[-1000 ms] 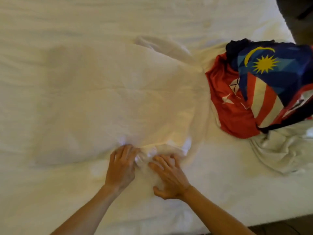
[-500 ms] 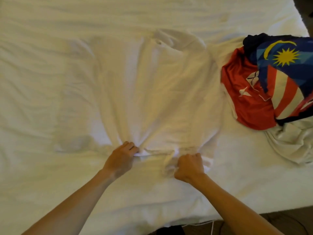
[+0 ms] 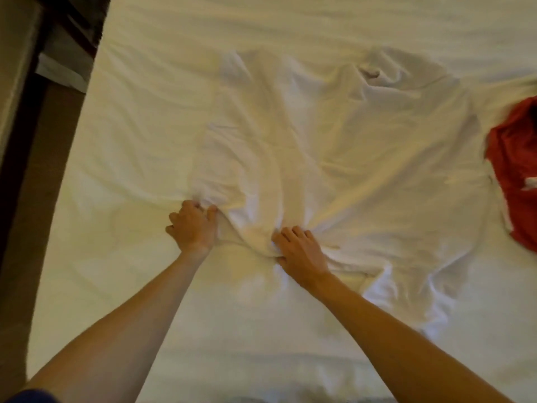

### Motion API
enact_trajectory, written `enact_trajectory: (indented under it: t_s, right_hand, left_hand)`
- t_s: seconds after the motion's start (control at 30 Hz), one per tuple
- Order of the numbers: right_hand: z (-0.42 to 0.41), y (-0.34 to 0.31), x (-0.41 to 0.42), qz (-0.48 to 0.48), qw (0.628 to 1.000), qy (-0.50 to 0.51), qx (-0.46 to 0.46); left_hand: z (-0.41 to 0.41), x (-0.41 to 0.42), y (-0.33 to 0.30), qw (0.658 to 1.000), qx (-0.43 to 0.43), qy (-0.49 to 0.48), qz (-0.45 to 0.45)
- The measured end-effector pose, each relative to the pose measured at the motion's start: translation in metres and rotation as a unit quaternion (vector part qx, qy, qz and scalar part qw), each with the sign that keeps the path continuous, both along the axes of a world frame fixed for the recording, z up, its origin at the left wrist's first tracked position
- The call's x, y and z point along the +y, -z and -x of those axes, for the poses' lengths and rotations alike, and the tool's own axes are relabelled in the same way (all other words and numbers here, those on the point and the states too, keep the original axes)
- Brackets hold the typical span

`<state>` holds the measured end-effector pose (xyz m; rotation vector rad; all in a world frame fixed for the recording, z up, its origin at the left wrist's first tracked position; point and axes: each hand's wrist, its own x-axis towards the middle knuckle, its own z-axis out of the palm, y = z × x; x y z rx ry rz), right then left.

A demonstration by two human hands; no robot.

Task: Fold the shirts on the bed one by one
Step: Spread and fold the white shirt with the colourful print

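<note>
A white shirt (image 3: 343, 146) lies spread and wrinkled on the white bed (image 3: 139, 117), its collar (image 3: 370, 74) at the far side and its hem nearest me. My left hand (image 3: 193, 225) grips the hem at the shirt's near left corner, fingers curled into the cloth. My right hand (image 3: 300, 251) pinches a bunch of the hem near the middle, and creases fan out from it. A red shirt (image 3: 514, 173) lies at the right edge, partly cut off by the frame.
The bed's left edge (image 3: 84, 117) runs diagonally, with brown floor (image 3: 32, 175) and dark furniture (image 3: 69, 30) beyond it. The bed's near edge is at the bottom of the view. Bare sheet lies left of the shirt.
The view has swung left, so the pile of shirts is nearly out of frame. My left hand has moved left along the hem; both hands still grip it and the shirt is more stretched.
</note>
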<state>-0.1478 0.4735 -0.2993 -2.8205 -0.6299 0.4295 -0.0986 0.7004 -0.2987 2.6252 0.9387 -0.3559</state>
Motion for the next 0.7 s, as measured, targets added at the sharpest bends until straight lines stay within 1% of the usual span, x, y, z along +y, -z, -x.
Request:
enact_trajectory:
  t_s: [0.1,0.13,0.17,0.23,0.33,0.37,0.4,0.43,0.47,0.5,0.53,0.57,0.6,0.63,0.7]
  right_hand:
    - [-0.004,0.004,0.012,-0.055,0.997,0.054,-0.019]
    - [-0.004,0.005,0.016,-0.069,0.995,0.066,-0.017]
    - [-0.002,0.006,0.02,-0.084,0.994,0.071,-0.016]
    - [0.002,0.005,0.027,-0.118,0.99,0.071,-0.01]
    - [0.008,-0.004,0.044,-0.144,0.986,0.082,0.011]
    - [0.012,-0.007,0.051,-0.151,0.986,0.073,0.013]
    - [0.017,-0.011,0.057,-0.161,0.985,0.055,0.015]
    - [0.023,-0.014,0.063,-0.172,0.984,0.023,0.039]
    - [0.027,-0.016,0.069,-0.177,0.979,-0.026,0.099]
    - [0.028,-0.02,0.074,-0.169,0.965,-0.086,0.179]
    - [0.025,-0.022,0.078,-0.153,0.943,-0.142,0.26]
    - [0.019,-0.023,0.08,-0.138,0.922,-0.177,0.317]
    - [0.007,-0.024,0.079,-0.137,0.913,-0.181,0.34]
    - [-0.01,-0.026,0.078,-0.153,0.916,-0.158,0.334]
    - [-0.058,-0.025,0.07,-0.202,0.943,-0.074,0.254]
  left_hand:
    - [0.002,0.01,-0.002,0.999,-0.005,0.031,-0.028]
    - [0.004,0.013,-0.002,1.0,-0.012,0.023,-0.008]
    - [0.005,0.017,-0.002,0.999,-0.019,0.01,0.032]
    - [0.005,0.025,-0.005,0.996,-0.009,0.005,0.089]
    - [0.017,0.042,-0.017,0.997,-0.019,0.011,0.069]
    - [0.028,0.05,-0.021,0.998,-0.018,0.0,0.061]
    - [0.042,0.059,-0.025,0.999,0.001,-0.009,0.052]
    - [0.057,0.068,-0.028,0.998,0.049,-0.017,0.044]
    - [0.071,0.077,-0.032,0.993,0.113,-0.02,0.034]
    - [0.081,0.085,-0.036,0.983,0.181,-0.018,0.025]
    - [0.085,0.094,-0.04,0.971,0.236,-0.019,0.019]
    - [0.08,0.1,-0.044,0.963,0.265,-0.031,0.024]
    - [0.067,0.105,-0.046,0.961,0.271,-0.048,0.039]
    - [0.048,0.108,-0.047,0.961,0.258,-0.067,0.065]
    - [-0.006,0.107,-0.045,0.966,0.197,-0.104,0.129]
